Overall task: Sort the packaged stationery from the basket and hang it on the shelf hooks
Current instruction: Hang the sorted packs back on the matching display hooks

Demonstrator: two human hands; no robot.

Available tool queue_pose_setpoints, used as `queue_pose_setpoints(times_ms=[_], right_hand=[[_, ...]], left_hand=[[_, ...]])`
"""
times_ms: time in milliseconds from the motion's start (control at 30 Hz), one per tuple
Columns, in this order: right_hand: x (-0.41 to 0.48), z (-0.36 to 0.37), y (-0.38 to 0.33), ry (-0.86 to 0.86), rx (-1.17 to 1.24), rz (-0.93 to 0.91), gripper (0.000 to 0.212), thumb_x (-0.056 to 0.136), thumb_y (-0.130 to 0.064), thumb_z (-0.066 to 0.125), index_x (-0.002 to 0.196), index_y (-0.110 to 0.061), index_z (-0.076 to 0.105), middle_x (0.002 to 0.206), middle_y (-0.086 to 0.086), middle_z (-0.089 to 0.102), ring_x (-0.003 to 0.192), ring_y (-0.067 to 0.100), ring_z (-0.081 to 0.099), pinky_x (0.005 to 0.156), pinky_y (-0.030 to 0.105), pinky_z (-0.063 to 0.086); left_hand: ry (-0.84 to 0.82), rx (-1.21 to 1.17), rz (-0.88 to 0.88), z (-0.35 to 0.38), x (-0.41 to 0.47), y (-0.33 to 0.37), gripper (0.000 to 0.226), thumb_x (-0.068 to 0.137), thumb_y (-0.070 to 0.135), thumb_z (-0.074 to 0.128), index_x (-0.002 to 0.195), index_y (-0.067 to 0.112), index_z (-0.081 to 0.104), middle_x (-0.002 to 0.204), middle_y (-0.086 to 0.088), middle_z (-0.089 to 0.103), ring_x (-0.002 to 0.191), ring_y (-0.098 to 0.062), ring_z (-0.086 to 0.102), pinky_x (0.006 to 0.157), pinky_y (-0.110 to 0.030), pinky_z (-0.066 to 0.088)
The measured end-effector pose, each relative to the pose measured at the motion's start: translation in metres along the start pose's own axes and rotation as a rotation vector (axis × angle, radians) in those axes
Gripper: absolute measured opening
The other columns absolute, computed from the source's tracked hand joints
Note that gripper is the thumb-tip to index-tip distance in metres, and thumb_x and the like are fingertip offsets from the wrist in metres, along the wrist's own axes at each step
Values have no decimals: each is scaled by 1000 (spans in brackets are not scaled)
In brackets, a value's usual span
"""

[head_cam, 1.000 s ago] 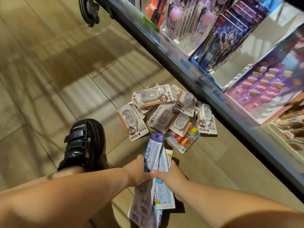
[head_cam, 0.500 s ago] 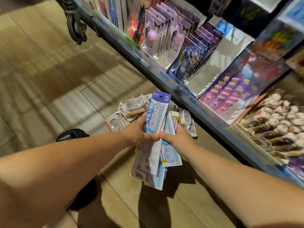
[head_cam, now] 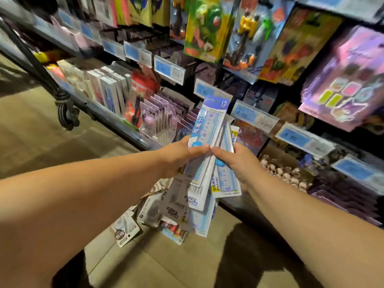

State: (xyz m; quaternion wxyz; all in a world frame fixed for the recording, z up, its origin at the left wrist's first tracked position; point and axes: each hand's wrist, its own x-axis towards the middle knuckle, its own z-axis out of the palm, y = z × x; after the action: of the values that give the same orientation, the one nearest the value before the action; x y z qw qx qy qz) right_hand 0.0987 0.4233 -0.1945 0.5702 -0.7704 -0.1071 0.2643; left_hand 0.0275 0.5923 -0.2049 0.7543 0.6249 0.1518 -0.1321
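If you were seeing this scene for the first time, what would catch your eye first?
The fan of blue ruler packs at centre, gripped by the left hand and right hand together. Colourful packages hang above them, and loose packs lie on the floor below.

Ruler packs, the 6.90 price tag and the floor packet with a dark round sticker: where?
ruler packs [head_cam: 208, 125]: head view, front pack's window.
6.90 price tag [head_cam: 293, 138]: head view, blue half.
floor packet [head_cam: 129, 225]: head view, its white card.
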Motion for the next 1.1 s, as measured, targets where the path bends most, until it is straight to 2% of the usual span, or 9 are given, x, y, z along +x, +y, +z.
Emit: queue_pose_setpoints(times_ms=[133, 233, 400, 500, 567, 733, 833, 1000, 1100], right_hand=[[-32, -23, -25, 0, -16, -80, 42, 83, -34, 74, 117, -17, 56, 102, 2, 70, 81, 9, 71, 69, 27, 59], [-59, -32, -28, 19, -6, -91, 57, 73, -50, 73, 121, -29, 50, 115, 0, 67, 100, 20, 68, 90, 48, 54], [-92, -39, -44, 109, -64, -183, 89, 70, -68, 66, 140, -25, 32, 139, -4, 49, 120, 18, 54, 100, 41, 45], [-97, -51, -55, 195, -137, -231, 99, 71, -68, 66, 146, -21, 24, 149, 0, 36, 133, 23, 42, 105, 43, 40], [-108, -60, -60, 241, -147, -252, 105, 64, -72, 69, 146, -22, 26, 149, 1, 39, 133, 24, 42, 106, 49, 40], [-129, -91, -64, 336, -96, -288, 109, 54, -80, 71, 142, -28, 35, 143, -2, 48, 128, 21, 50, 103, 51, 44], [-139, -109, -70, 378, -9, -329, 92, 59, -67, 78, 135, -26, 45, 129, -3, 60, 115, 19, 61, 98, 50, 49], [-145, -124, -74, 416, -30, -334, 91, 61, -64, 78, 135, -28, 38, 130, -5, 57, 116, 17, 59, 99, 49, 48], [-145, -124, -68, 464, -79, -330, 80, 69, -56, 74, 132, -41, 26, 138, 0, 48, 126, 18, 48, 102, 44, 44]], left_hand=[[-88, 26, 25, 30, -19, 31, 75, 80, 47, 73, 142, 33, 34, 139, 4, 54, 129, -21, 50, 110, -51, 38], [-112, 9, 51, 50, -38, 31, 48, 93, 35, 59, 137, 34, 40, 135, 6, 57, 122, -15, 54, 102, -39, 45], [-116, -12, 160, 85, -63, 44, 33, 99, 26, 52, 131, 34, 45, 120, 16, 61, 99, 5, 61, 70, -18, 47], [-102, -55, 217, 102, -64, 55, 22, 100, 24, 49, 120, 33, 46, 110, 20, 61, 97, 2, 61, 82, -23, 49], [-111, -72, 204, 117, -63, 57, 22, 101, 29, 48, 120, 39, 42, 120, 17, 58, 108, -4, 54, 97, -33, 42], [-209, -132, 140, 147, -67, 70, 28, 102, 44, 35, 119, 32, 55, 108, 5, 70, 86, -10, 67, 70, -26, 51], [-284, -182, 110, 160, -72, 76, 39, 99, 49, 37, 122, 27, 60, 102, -2, 76, 88, -18, 73, 77, -35, 57], [-338, -178, 180, 196, -101, 86, 26, 103, 40, 31, 101, 32, 56, 60, 21, 69, 53, 9, 64, 42, -11, 48], [-357, -240, 125, 190, -67, 66, 44, 87, 61, 56, 120, 32, 62, 116, 3, 72, 106, -9, 67, 94, -31, 54]])
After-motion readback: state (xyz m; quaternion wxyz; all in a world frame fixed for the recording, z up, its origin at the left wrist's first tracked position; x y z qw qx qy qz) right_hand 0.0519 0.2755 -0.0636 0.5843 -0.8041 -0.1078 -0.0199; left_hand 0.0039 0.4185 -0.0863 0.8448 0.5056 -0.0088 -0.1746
